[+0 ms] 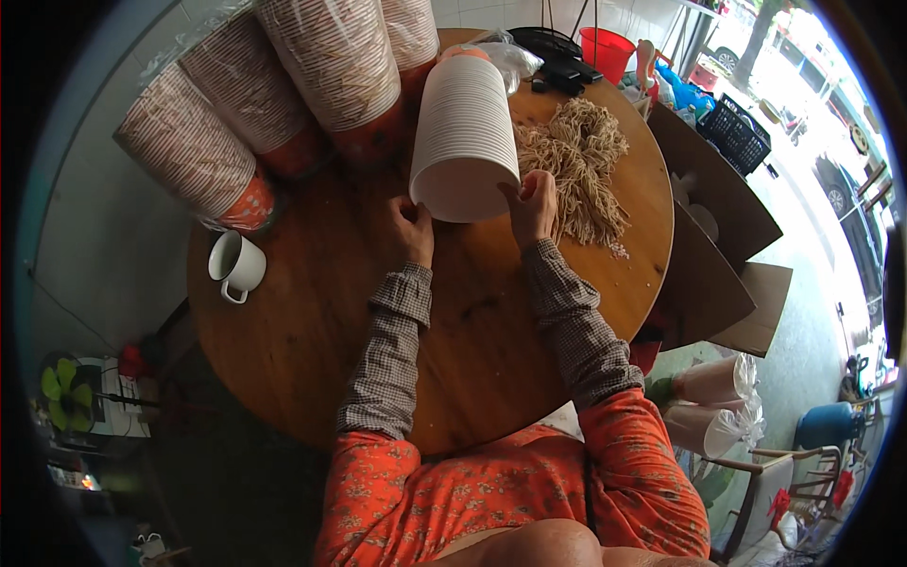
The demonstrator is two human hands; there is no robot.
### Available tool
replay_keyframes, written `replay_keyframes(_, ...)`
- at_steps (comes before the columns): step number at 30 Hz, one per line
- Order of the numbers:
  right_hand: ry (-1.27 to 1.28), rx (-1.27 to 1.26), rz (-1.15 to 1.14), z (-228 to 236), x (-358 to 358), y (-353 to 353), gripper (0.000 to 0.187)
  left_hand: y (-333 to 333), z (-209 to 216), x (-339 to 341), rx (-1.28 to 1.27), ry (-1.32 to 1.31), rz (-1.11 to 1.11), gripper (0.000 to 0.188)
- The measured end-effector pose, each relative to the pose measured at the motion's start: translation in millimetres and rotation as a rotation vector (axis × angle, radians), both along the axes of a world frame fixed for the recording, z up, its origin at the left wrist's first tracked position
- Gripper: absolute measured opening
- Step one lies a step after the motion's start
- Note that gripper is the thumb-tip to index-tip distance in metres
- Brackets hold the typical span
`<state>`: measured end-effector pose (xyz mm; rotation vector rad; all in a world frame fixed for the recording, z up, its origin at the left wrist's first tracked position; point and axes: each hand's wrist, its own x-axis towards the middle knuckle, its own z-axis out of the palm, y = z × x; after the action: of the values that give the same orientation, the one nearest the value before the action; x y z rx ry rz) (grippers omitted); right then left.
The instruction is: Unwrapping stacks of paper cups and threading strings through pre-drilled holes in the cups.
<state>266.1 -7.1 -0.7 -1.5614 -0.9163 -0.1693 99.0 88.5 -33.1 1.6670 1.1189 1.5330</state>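
Observation:
A long nested stack of white paper bowls lies on the round wooden table, its open mouth toward me and an orange base at the far end. My left hand is closed, with the fingertips pinched at the lower left of the nearest rim. On the rim's right side, my right hand grips with the thumb at the mouth and the other fingers curled outside. Beside that hand lies a loose heap of tan strands. The bowls' inside looks plain white.
Tall plastic-wrapped bowl stacks stand at the table's far left. A white mug sits near the left edge. Behind are a red basin and black items. Open cardboard boxes and bagged bowls are at right.

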Motion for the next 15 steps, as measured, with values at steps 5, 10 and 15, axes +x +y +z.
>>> replay_keyframes(5, -0.201, -0.011, -0.003, -7.4, 10.0, -9.0, 0.032, -3.1, 0.6, 8.8, 0.036, 0.068, 0.027, 0.020)
replay_keyframes(10, -0.144, -0.019, 0.038, -3.6, -0.9, -6.7, 0.026, 12.2, -12.9, -2.8, 0.135, -0.077, -0.031, 0.021)
replay_keyframes(15, -0.063, -0.043, 0.055, -3.7, 2.2, -8.1, 0.019, 17.8, -18.1, -7.6, -0.011, -0.043, -0.111, 0.023)
